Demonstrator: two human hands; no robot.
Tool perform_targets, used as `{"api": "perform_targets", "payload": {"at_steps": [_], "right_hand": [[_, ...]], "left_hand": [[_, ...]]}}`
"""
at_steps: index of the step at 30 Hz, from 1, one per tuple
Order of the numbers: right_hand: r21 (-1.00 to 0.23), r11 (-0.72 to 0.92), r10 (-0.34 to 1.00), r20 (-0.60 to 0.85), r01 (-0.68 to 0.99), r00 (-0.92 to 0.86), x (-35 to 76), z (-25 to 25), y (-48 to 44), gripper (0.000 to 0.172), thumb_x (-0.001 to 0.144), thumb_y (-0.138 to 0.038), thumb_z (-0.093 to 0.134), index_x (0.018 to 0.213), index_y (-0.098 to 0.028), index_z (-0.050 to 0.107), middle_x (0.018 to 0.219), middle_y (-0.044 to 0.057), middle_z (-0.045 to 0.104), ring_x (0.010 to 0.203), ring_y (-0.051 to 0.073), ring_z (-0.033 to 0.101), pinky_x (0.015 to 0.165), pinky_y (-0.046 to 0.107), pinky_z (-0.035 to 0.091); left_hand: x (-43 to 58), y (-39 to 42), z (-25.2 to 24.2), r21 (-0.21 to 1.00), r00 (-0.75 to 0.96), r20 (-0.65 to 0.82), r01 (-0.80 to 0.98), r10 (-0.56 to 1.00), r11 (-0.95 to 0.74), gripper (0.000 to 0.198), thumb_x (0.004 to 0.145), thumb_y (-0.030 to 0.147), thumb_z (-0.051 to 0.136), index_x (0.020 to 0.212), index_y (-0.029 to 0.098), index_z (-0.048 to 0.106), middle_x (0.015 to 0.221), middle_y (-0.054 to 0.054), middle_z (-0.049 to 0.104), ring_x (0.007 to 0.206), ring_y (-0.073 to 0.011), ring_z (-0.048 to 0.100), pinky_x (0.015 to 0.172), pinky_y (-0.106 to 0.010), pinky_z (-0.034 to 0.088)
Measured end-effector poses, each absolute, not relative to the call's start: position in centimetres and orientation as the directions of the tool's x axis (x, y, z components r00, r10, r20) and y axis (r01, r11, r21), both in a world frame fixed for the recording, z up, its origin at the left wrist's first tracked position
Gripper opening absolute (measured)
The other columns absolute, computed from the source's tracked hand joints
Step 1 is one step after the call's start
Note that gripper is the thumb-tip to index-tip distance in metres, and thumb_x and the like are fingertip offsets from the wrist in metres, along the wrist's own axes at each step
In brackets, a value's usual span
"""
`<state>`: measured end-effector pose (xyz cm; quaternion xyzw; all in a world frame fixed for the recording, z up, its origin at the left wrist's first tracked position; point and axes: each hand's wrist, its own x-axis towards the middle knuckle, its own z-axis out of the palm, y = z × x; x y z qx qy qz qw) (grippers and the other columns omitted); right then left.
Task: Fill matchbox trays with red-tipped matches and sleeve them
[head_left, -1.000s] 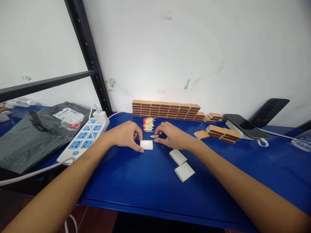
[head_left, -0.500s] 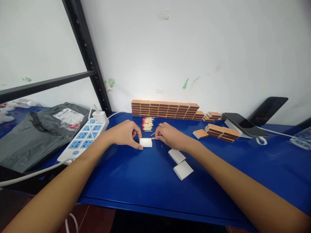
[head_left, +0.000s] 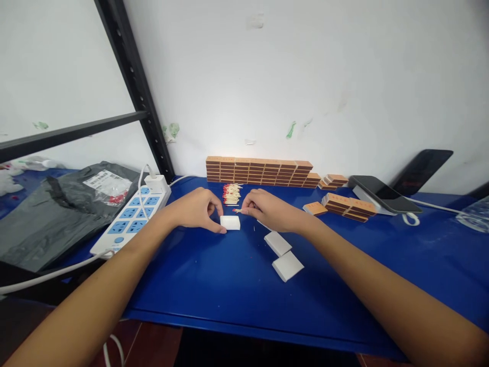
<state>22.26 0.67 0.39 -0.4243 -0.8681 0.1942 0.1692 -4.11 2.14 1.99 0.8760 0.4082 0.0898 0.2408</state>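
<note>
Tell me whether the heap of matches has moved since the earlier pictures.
No: the heap of matches lies where it did, in front of the stacked matchboxes, near their left end; both shift together in view.

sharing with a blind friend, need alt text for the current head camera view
A person's left hand grips a white box on a blue table; the right hand pinches at least one match near a match pile. Stacked matchboxes stand behind.

A power strip (head_left: 133, 215) adjoins a gray bag (head_left: 57, 216).
</note>
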Motion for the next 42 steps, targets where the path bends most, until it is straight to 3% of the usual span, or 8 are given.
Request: {"api": "perform_targets", "payload": {"at_steps": [5,10,19,26,31,36,39,42], "right_hand": [[-0.484,0.602,0.767,0.128,0.635,-0.629,20.8,-0.3,-0.3,0.014,0.102,-0.026,0.060,0.090,-0.021,0.067,0.095,0.006,0.069,0.102,0.024,0.062,0.096,0.039,0.046],[-0.496,0.584,0.780,0.125,0.642,-0.613,20.2,-0.7,-0.5,0.013,0.097,-0.016,0.062,0.089,-0.020,0.072,0.088,0.006,0.069,0.096,0.023,0.061,0.081,0.034,0.046],[-0.449,0.593,0.781,0.116,0.668,-0.614,20.2,-0.7,-0.7,0.007,0.096,-0.015,0.067,0.091,-0.018,0.072,0.098,0.007,0.070,0.093,0.020,0.061,0.079,0.031,0.045],[-0.510,0.520,0.838,0.148,0.685,-0.526,19.2,-0.8,-1.3,0.012,0.100,-0.022,0.069,0.089,-0.019,0.074,0.087,0.004,0.069,0.084,0.018,0.060,0.073,0.029,0.041],[-0.476,0.558,0.822,0.202,0.680,-0.533,20.2,-0.1,-0.4,0.013,0.099,-0.022,0.070,0.087,-0.020,0.076,0.088,0.004,0.068,0.082,0.017,0.059,0.073,0.030,0.040],[-0.372,0.568,0.823,0.285,0.734,-0.492,22.3,-0.3,1.3,0.005,0.097,-0.020,0.073,0.100,-0.019,0.076,0.101,0.008,0.069,0.095,0.022,0.061,0.083,0.034,0.044],[-0.322,0.599,0.801,0.249,0.733,-0.545,22.8,-1.1,1.9,0.009,0.097,-0.020,0.073,0.106,-0.019,0.076,0.106,0.010,0.068,0.106,0.027,0.059,0.091,0.038,0.046],[-0.298,0.590,0.807,0.199,0.750,-0.556,22.5,-1.8,2.3,0.006,0.099,-0.019,0.068,0.099,-0.018,0.074,0.106,0.012,0.067,0.108,0.028,0.056,0.092,0.039,0.045]], "left_hand": [[-3.8,1.9,2.1,0.500,0.662,0.012,0.645,0.750,-0.578,0.038,0.070,0.051,0.093,0.090,0.020,0.083,0.058,0.004,0.061,0.053,-0.0118,0.053,0.053,-0.026,0.035],[-3.7,2.0,2.1,0.514,0.655,0.030,0.638,0.755,-0.574,0.040,0.069,0.050,0.095,0.091,0.018,0.083,0.059,0.004,0.062,0.053,-0.0120,0.054,0.052,-0.026,0.034],[-3.8,2.0,2.2,0.522,0.656,0.023,0.636,0.754,-0.569,0.039,0.067,0.048,0.097,0.086,0.018,0.081,0.059,0.004,0.062,0.054,-0.0119,0.054,0.052,-0.026,0.035],[-3.9,2.1,2.2,0.523,0.652,0.011,0.642,0.758,-0.560,0.040,0.066,0.048,0.097,0.085,0.018,0.080,0.059,0.003,0.063,0.055,-0.0125,0.055,0.053,-0.026,0.036],[-4.0,2.1,2.2,0.518,0.650,0.018,0.644,0.760,-0.563,0.040,0.065,0.048,0.098,0.085,0.018,0.080,0.059,0.004,0.063,0.054,-0.0124,0.056,0.052,-0.026,0.036],[-4.0,2.2,2.4,0.485,0.649,0.078,0.638,0.757,-0.598,0.035,0.068,0.044,0.097,0.086,0.019,0.080,0.059,0.005,0.064,0.053,-0.0115,0.056,0.053,-0.025,0.037],[-4.1,2.4,2.4,0.452,0.634,0.120,0.650,0.764,-0.611,0.034,0.069,0.042,0.097,0.089,0.019,0.081,0.060,0.005,0.064,0.053,-0.0111,0.055,0.054,-0.025,0.037],[-4.3,2.6,2.4,0.410,0.606,0.173,0.673,0.776,-0.616,0.034,0.071,0.042,0.096,0.092,0.019,0.082,0.060,0.004,0.064,0.053,-0.0114,0.055,0.055,-0.026,0.036]]}}
